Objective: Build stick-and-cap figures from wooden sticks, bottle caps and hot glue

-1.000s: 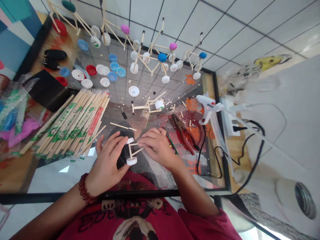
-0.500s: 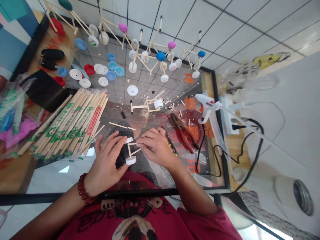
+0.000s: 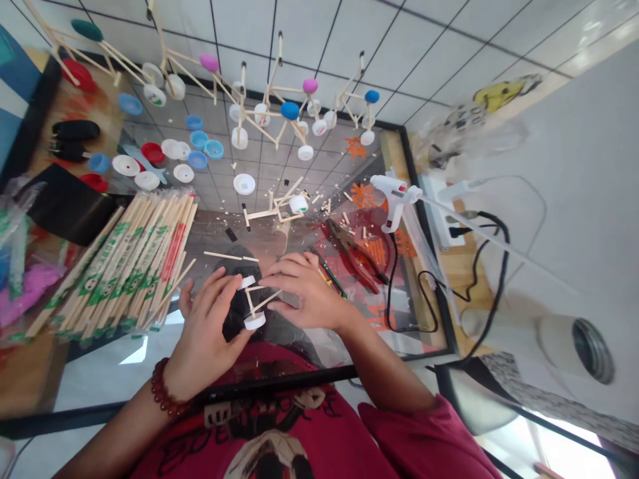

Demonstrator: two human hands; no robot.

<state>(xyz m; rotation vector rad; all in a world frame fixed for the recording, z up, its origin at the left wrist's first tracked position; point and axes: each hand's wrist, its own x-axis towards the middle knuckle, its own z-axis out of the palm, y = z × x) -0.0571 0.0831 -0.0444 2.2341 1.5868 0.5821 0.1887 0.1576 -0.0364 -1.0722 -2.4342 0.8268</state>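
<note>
My left hand (image 3: 210, 329) grips a small wheel-and-stick frame between fingers and thumb. Its two white bottle caps (image 3: 255, 321) sit at the ends of a short wooden crossbar (image 3: 250, 303). From that crossbar two thin wooden sticks (image 3: 267, 301) reach rightward. Beside them is my right hand (image 3: 304, 293), its thumb and fingers parted around the stick ends; the index fingertip is close to the upper stick, and contact is unclear. Farther up the glass tabletop lies another partly built stick frame (image 3: 264, 214) with a white cap.
Wrapped chopsticks (image 3: 124, 259) lie left. Red-handled pliers (image 3: 357, 256) and a white glue gun (image 3: 394, 199) with its cord lie right. Several finished stick models, one with a blue top (image 3: 289, 110), stand along the far edge. Loose caps, including a white cap (image 3: 244, 184), and wood bits are scattered about.
My right thumb and fingers have spread apart from their pinch at the stick ends. My left hand keeps its hold on the capped frame. The whole view has shifted and tilted slightly.
</note>
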